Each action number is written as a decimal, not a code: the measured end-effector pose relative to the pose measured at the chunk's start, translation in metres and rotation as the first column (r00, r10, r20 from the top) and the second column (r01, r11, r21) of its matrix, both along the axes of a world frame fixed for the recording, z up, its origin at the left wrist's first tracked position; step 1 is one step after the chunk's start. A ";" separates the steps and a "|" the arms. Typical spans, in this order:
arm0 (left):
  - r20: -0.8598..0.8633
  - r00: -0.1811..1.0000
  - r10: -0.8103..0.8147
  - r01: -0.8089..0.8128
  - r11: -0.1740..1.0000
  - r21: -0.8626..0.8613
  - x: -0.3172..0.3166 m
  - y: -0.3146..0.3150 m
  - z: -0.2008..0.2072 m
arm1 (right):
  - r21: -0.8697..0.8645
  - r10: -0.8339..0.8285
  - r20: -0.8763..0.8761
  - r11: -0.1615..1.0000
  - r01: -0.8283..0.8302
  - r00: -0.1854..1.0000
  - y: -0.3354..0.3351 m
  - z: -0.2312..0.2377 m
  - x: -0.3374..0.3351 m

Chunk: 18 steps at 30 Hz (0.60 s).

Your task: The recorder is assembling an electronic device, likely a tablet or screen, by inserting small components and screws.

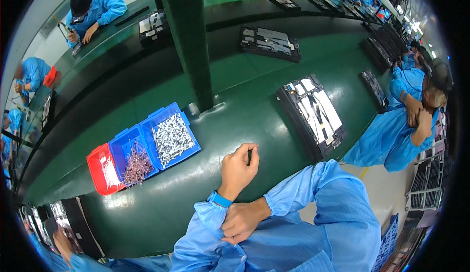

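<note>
My left hand [239, 168] is over the green bench [235, 120], a blue band [220, 199] round its wrist. Its fingers are curled, thumb near the index finger; anything between them is too small to make out. Below it, my right hand [244, 221] crosses over and is closed on the cuff of my left sleeve [208, 223]. To the right sits a stack of black trays [299, 118], with a flat device part with white panels [318, 110] on top. Left of my hands stand blue bins [169, 136] with small white-and-grey pieces and thin purplish pieces.
A red bin [94, 171] with white sticks adjoins the blue ones. A green post [186, 42] rises from the bench beyond them. Further black trays [269, 44] lie along the far side. A co-worker in blue [401, 130] is close on the right; others work across the bench.
</note>
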<state>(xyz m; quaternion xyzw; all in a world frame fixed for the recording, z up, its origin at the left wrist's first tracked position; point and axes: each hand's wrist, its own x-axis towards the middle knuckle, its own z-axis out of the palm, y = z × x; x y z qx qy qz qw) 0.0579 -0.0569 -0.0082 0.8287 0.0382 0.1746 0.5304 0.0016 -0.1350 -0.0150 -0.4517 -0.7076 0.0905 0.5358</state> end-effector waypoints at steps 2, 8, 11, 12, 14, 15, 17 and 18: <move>-0.002 1.000 0.005 -0.005 0.999 -0.047 0.001 0.001 0.000 | 0.005 -0.002 -0.002 1.000 0.002 1.000 0.001 0.000 0.001; -0.020 1.000 0.006 -0.007 0.996 -0.088 -0.005 0.002 -0.001 | 0.049 -0.012 0.003 0.999 0.011 1.000 0.004 -0.008 -0.002; -0.045 0.999 0.021 -0.026 0.992 -0.123 -0.009 0.005 0.005 | 0.055 0.005 0.021 0.998 -0.006 1.000 0.005 -0.012 -0.003; -0.070 0.997 0.020 -0.030 0.989 -0.146 -0.010 0.005 0.003 | 0.035 0.050 0.010 0.998 -0.051 0.999 0.006 -0.013 -0.004; -0.091 0.996 0.021 -0.036 0.986 -0.165 -0.007 0.003 0.004 | -0.005 0.136 0.024 0.991 -0.136 0.990 0.005 -0.014 0.001; -0.110 0.993 0.034 -0.054 0.981 -0.184 -0.006 0.003 0.004 | 0.002 0.122 0.018 0.992 -0.122 0.992 0.005 -0.015 0.002; -0.117 0.993 0.000 -0.020 0.985 -0.173 -0.006 0.004 0.008 | -0.013 0.141 0.022 0.990 -0.141 0.990 0.005 -0.016 0.002; -0.116 0.993 -0.025 0.004 0.985 -0.172 -0.006 0.004 0.009 | -0.030 0.167 0.012 0.986 -0.166 0.986 0.005 -0.014 0.005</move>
